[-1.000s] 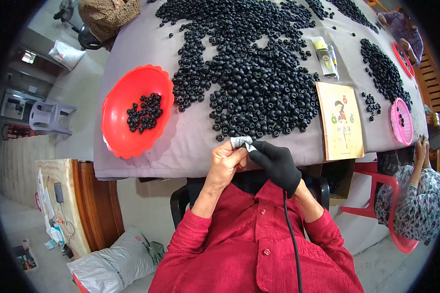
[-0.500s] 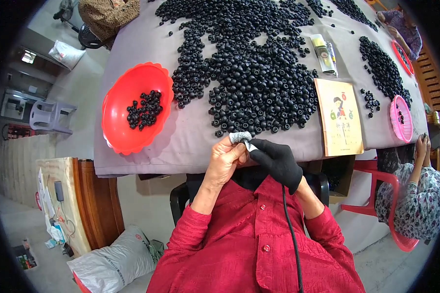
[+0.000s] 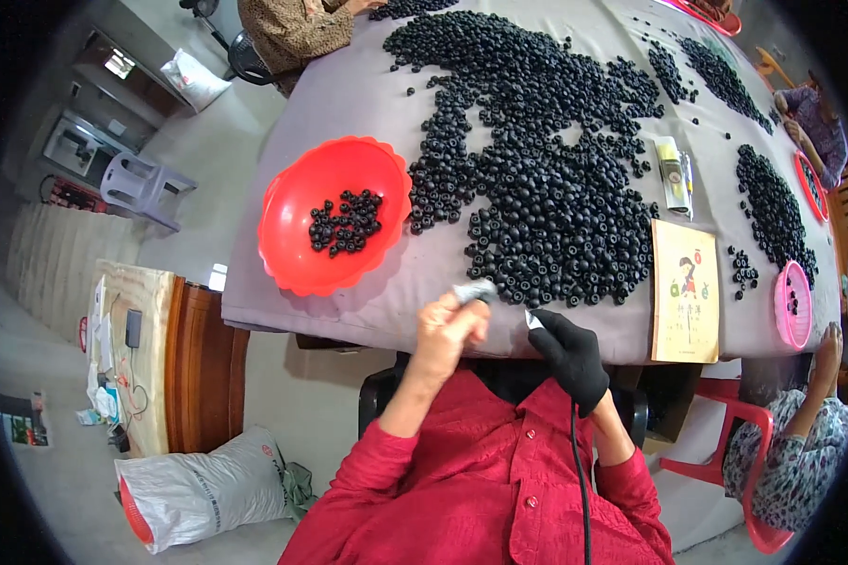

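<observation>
My left hand [image 3: 443, 341] is closed above the near edge of the table, with a grey-white wrap on a fingertip. A small black round piece [image 3: 486, 298], blurred, seems pinched at its fingertips. To the right, my right hand [image 3: 571, 360] wears a black glove, its fingers closed. From its fingertips juts a small pale pointed thing [image 3: 534, 320], whose kind I cannot make out. A large heap of black round pieces [image 3: 556, 226] with holes lies just beyond both hands. Left of the heap, a red scalloped bowl [image 3: 287, 212] contains several such pieces.
A yellowish booklet [image 3: 685, 325] and a pale tube-like packet [image 3: 674, 179] lie right of the heap. Smaller heaps and a pink basket [image 3: 782, 320] are farther right. Other people [image 3: 787, 443] sit round the table. A black cord [image 3: 582, 490] hangs over my shirt.
My hands, together before, have come apart, the left one moving away to the left with the black piece. The whole view has shifted, so table and bowl appear lower and farther right.
</observation>
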`<state>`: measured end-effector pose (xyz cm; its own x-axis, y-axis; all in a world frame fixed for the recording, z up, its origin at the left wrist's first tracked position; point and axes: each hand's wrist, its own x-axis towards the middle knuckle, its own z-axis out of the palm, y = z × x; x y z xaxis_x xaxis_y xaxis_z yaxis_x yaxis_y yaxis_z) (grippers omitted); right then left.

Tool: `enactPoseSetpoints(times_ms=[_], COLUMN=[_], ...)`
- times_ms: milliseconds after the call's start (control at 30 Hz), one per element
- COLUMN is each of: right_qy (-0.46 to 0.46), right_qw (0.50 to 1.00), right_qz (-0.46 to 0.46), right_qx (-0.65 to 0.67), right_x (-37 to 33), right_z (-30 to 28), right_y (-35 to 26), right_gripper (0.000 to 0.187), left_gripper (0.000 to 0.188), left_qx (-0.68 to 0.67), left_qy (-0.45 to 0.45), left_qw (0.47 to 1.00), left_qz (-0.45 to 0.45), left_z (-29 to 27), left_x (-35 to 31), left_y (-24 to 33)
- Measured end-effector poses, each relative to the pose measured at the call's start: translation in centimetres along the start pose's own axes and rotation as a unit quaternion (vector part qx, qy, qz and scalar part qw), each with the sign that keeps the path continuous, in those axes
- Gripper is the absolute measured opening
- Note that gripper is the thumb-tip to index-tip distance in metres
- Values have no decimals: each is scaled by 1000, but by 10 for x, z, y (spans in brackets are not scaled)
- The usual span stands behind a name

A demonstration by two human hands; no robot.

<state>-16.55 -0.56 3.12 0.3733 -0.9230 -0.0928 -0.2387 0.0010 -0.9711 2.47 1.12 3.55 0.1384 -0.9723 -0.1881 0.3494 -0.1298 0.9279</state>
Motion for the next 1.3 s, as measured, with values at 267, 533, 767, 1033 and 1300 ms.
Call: enactPoseSetpoints(times_ms=[267, 533, 767, 1033, 1300], right_qy=[6, 7, 7, 14, 19], right_qw=[1000, 1000, 1000, 1000, 1000], right_qz=[9, -2, 11, -19, 1], right_qx=[-3, 13, 25, -8, -6], right_x=[0, 0, 0, 1, 0], right_z=[-3, 0, 0, 1, 1], right_y=[-8, -3, 0, 9, -6], right_gripper=[30, 31, 31, 31, 30], left_gripper=[12, 20, 25, 16, 13], left_qx=[245, 439, 554, 576, 133], left_qy=[165, 43, 24, 44, -23], left_qw=[924, 870, 795, 773, 990], left_qz=[242, 220, 247, 262, 48], left_z=[-55, -15, -3, -5, 5], left_x=[36, 20, 30, 29, 12], left_y=[94, 1, -10, -9, -19])
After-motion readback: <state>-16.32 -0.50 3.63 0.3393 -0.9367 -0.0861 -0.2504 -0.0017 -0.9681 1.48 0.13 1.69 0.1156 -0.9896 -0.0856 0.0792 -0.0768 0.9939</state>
